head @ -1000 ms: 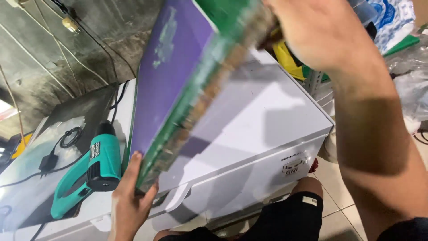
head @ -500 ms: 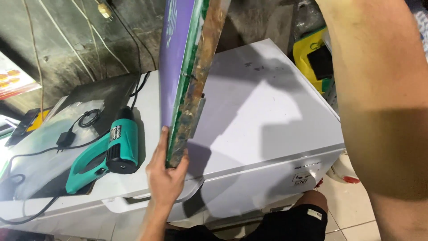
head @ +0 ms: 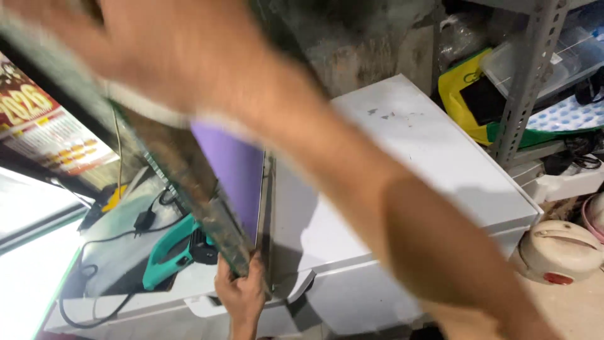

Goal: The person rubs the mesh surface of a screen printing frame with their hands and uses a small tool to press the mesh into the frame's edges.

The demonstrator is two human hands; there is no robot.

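Head view: left hand (head: 241,296) fingers grip the purple panel (head: 229,170) bottom; blurry right hand (head: 170,56) seems to hold its top. Best keep both grips tight.

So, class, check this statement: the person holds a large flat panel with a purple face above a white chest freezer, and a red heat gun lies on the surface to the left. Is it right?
Not quite. The heat gun is teal, not red, as the head view shows. The rest stands: the left hand grips the lower edge of the purple-faced panel, the right hand its top, above the white chest freezer.
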